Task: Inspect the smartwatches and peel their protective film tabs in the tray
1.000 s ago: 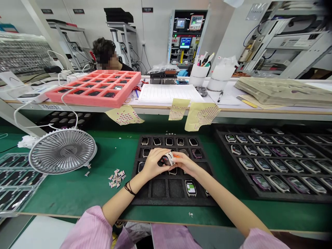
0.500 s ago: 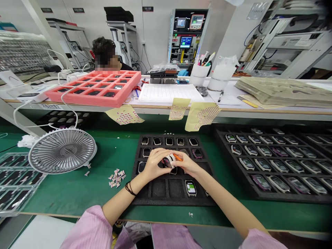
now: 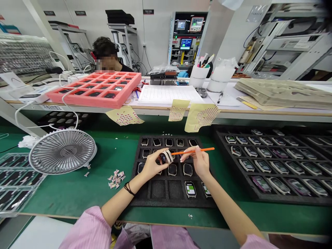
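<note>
My left hand (image 3: 155, 165) is closed around a smartwatch body (image 3: 166, 157), holding it tilted above the black foam tray (image 3: 158, 203). Between the fingers of my right hand (image 3: 200, 162) is a thin orange stick (image 3: 206, 150). Its left tip reaches the side of the watch; whether it touches cannot be made out. Below both hands, more watch bodies sit in the tray's compartments, among them a dark-screened watch (image 3: 187, 169) and one with a lit green and white screen (image 3: 190, 189).
A second black tray (image 3: 243, 188) full of watches lies to the right. Small loose pieces (image 3: 116, 178) and a grey fan (image 3: 62, 151) are on the left. On the shelf stand a pink foam tray (image 3: 114, 102) and a pen cup (image 3: 199, 74). A person (image 3: 106, 55) sits behind.
My right hand has drawn back rightward from the watch and now holds the orange stick lengthwise toward it. My left hand keeps the watch in about the same place.
</note>
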The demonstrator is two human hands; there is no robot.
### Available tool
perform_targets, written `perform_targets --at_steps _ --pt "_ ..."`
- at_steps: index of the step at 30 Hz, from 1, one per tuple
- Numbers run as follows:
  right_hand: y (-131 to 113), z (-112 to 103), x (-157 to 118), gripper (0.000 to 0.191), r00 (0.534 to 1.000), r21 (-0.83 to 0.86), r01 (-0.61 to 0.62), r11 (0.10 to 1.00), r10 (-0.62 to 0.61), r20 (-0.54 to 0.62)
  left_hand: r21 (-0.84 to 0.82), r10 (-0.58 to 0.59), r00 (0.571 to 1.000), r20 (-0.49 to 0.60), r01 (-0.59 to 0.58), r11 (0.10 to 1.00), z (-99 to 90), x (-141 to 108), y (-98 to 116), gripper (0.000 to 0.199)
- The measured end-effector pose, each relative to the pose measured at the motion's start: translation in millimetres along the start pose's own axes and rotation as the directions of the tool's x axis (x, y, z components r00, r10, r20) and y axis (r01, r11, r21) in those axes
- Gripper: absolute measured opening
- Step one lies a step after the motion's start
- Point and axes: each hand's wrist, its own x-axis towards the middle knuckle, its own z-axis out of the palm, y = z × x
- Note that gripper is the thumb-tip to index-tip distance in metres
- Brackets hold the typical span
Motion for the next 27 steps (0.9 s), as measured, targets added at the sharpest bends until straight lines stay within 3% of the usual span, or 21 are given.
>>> perform_targets --at_steps 18,27 --pt "1 8 -5 0.048 0.986 -0.256 0.155 0.954 -0.164 -0.014 0.010 -0.019 0.999 -0.035 0.019 1.000 1.6 0 -3 0.051" --pt "6 12 -5 0.043 0.994 -0.148 0.091 0.985 -0.080 0.077 -0.052 -0.045 0.999 0.015 0.045 0.998 3.0 -1 3 0.051"
